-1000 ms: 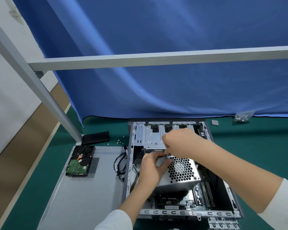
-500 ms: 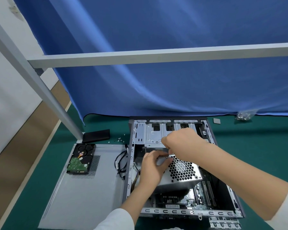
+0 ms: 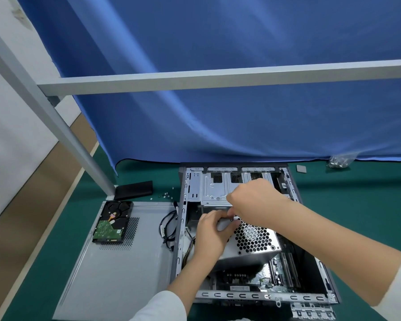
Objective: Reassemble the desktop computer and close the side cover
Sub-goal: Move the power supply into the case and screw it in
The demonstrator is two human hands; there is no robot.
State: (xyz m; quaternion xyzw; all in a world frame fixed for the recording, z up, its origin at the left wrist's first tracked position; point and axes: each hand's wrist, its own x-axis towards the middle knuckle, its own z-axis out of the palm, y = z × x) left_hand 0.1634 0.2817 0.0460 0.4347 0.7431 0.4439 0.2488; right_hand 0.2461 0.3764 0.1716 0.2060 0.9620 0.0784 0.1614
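Seating the power supply (image 3: 250, 242) in the open computer case (image 3: 310, 295), both hands meeting at its far-left corner

Head view: the left hand (image 3: 212, 235) curls round the unit's near-left edge, steadying it; the right hand (image 3: 255, 200) reaches in from the right, fingers pinched on something small at that corner, likely a screw, too small to be sure. The supply's vented face tilts toward the near side. The side cover (image 3: 116, 269) lies flat on the surface just left of the case, a hard drive (image 3: 112, 222) resting on it
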